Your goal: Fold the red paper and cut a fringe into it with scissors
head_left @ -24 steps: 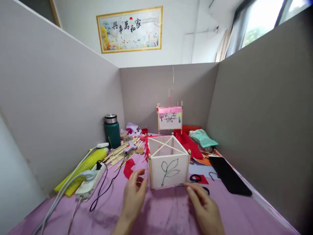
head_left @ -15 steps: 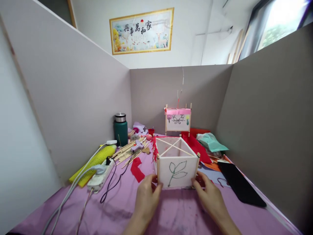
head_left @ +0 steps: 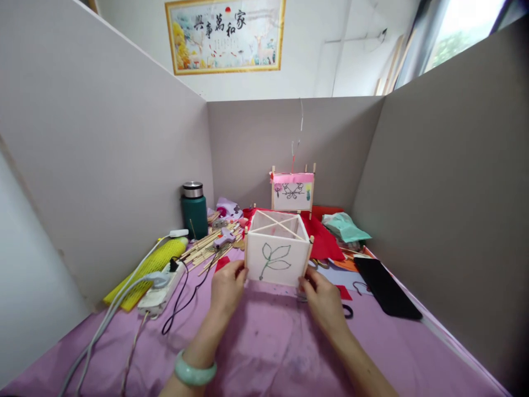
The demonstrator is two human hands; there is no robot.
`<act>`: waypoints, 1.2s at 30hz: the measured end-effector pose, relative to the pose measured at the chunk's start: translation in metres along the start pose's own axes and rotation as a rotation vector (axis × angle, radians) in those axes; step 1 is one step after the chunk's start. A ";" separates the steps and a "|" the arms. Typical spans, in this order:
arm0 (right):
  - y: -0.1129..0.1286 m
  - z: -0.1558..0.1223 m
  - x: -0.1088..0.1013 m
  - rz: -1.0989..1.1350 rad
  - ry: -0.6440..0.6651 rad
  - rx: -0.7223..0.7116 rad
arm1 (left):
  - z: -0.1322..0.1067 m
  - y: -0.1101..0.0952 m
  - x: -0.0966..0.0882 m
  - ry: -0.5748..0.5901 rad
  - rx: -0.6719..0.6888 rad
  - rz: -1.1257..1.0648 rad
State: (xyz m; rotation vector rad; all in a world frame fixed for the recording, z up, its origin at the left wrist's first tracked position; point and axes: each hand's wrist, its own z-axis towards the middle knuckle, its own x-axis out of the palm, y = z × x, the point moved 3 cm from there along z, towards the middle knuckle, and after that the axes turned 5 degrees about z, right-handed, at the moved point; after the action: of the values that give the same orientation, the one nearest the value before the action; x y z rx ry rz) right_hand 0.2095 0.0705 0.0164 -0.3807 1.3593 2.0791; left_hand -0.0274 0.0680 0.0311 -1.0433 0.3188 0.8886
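A square paper lantern frame (head_left: pixel 276 253) of wooden sticks and white paper, with a green leaf drawn on its near face, is lifted a little above the purple table cover (head_left: pixel 268 353). My left hand (head_left: pixel 226 288) grips its lower left corner and my right hand (head_left: pixel 321 295) grips its lower right corner. A green bangle (head_left: pixel 194 373) is on my left wrist. The frame's top is open, with two sticks crossed over it.
A finished small lantern (head_left: pixel 292 190) stands at the back. A green flask (head_left: pixel 194 209), wooden sticks (head_left: pixel 206 251), a glue gun (head_left: pixel 223 238), a power strip (head_left: pixel 159 289) and yellow netting (head_left: pixel 144 270) lie left. Red fabric (head_left: pixel 324 242), teal paper and a black phone (head_left: pixel 386 286) lie right. Grey partitions enclose three sides.
Both hands closed on the lantern frame's lower corners and raised it off the table toward me. The camera view shifted slightly.
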 end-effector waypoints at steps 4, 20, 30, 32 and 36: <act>-0.003 -0.001 0.006 -0.024 0.045 -0.017 | -0.001 0.009 0.008 0.078 -0.022 0.057; -0.044 -0.012 -0.061 -0.381 0.402 -0.191 | -0.004 0.015 0.012 0.087 -0.025 0.027; -0.009 -0.011 -0.031 -0.316 0.368 -0.156 | -0.005 0.015 0.013 0.086 -0.008 0.003; -0.006 -0.007 -0.015 -0.308 0.360 -0.137 | -0.006 0.016 0.014 0.091 -0.001 0.023; -0.010 -0.003 -0.003 -0.324 0.325 -0.087 | -0.009 0.016 0.016 0.106 0.015 0.088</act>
State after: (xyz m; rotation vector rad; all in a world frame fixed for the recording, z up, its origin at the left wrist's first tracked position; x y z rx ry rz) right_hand 0.2182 0.0697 0.0094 -0.9456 1.2847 1.8621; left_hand -0.0283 0.0714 0.0077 -1.0710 0.4623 0.9096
